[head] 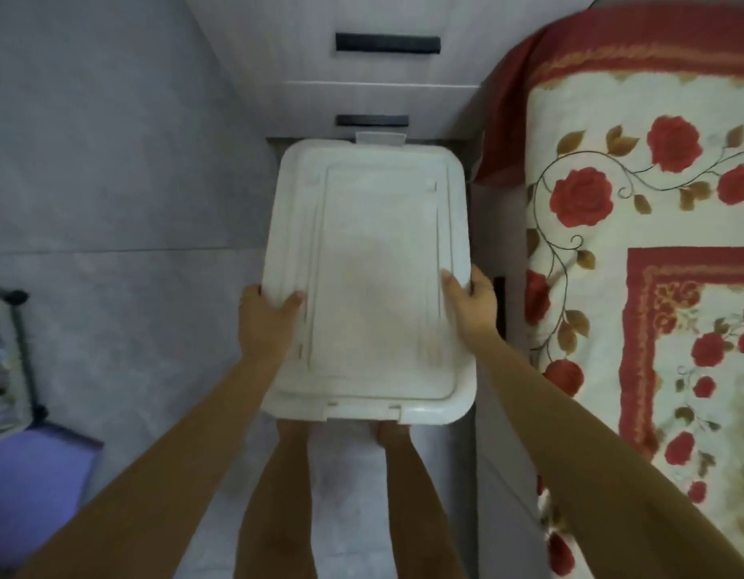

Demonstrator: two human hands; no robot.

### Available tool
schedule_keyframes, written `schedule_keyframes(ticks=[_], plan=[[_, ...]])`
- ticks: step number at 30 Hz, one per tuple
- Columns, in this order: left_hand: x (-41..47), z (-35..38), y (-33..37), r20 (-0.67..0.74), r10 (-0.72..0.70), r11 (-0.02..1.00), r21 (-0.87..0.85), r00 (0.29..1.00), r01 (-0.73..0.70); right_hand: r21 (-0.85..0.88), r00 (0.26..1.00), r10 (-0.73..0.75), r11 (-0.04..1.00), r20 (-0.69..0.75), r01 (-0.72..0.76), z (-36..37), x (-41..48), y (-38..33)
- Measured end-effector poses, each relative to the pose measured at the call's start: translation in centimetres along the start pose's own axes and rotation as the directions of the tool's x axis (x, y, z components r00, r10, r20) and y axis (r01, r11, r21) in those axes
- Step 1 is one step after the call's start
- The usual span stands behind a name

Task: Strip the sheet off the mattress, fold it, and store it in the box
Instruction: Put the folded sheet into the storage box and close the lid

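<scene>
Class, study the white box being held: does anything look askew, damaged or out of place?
The box has its far latch jutting past the lid, seemingly unclipped; the near latch lies flat. Nothing else stands out.

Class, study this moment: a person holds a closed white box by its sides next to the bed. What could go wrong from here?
1. The left hand and right hand grip the box only at its rim. The far latch looks flipped up, so the lid might come loose and the box drop.
2. The box blocks the person's view downward in the narrow gap between bed and drawers, so a bump or trip seems possible.
</scene>
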State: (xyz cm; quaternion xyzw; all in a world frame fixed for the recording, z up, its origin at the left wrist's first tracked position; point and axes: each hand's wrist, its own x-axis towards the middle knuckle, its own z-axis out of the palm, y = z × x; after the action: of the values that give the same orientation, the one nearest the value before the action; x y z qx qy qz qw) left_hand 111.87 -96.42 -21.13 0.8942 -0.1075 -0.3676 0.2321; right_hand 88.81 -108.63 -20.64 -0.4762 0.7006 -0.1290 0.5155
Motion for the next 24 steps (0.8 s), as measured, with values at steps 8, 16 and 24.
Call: schedule_keyframes(ticks=[8, 16, 24], plan=[[1.7, 4.7, -1.7, -0.007, 0.054, 0.995, -0.079, 0.999, -0.054, 0.048, 0.999, 0.005, 0.999, -0.054, -0.002, 0.3, 4.6, 4.0], [3.5, 7.3, -2.5, -0.012, 0.051, 0.989, -0.142, 0.999, -0.052, 0.157, 0.999, 0.041, 0.987, -0.023, -0.037, 1.4, 7.8, 5.6], [3.9, 9.3, -3.2, 0.007, 0.010, 0.988, -0.152, 1.000, -0.009, 0.166, 0.998, 0.064, 0.984, -0.028, -0.058, 1.9, 9.0, 6.2]])
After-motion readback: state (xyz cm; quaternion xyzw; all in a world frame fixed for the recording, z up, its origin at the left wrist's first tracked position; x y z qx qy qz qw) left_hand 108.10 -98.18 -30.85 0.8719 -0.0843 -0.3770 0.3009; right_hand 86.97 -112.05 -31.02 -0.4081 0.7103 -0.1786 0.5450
